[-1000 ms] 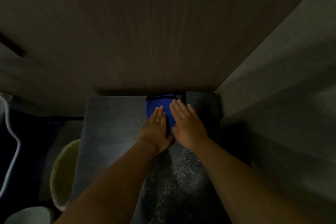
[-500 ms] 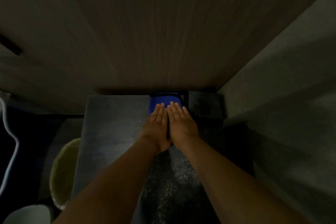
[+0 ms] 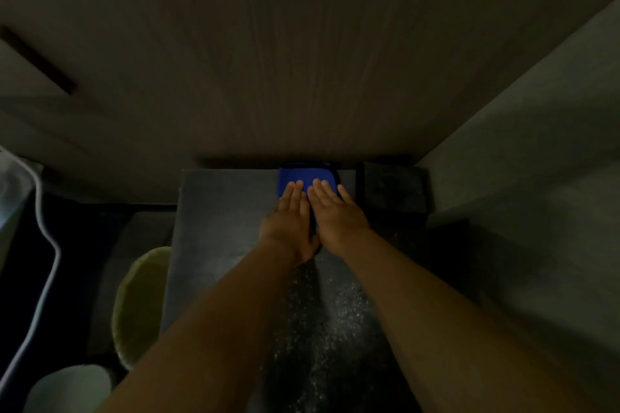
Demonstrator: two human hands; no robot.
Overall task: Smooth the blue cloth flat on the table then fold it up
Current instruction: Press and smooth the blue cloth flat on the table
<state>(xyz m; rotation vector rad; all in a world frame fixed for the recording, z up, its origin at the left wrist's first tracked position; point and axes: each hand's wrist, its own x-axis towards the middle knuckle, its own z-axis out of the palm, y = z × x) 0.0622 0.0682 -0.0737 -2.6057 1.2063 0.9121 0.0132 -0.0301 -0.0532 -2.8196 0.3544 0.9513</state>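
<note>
Head view: blue cloth (image 3: 303,175) under both flat hands.

Left hand (image 3: 291,216) and right hand (image 3: 335,211) flat, palms down, side by side, fingers extended forward.

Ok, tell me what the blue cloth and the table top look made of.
Blue cloth: soft matte fabric, probably; it lies limp with rounded edges under the left hand and right hand. The weave is too dim to tell. Table: dark stone or laminate, judging by its pale speckles and dull sheen.
</note>
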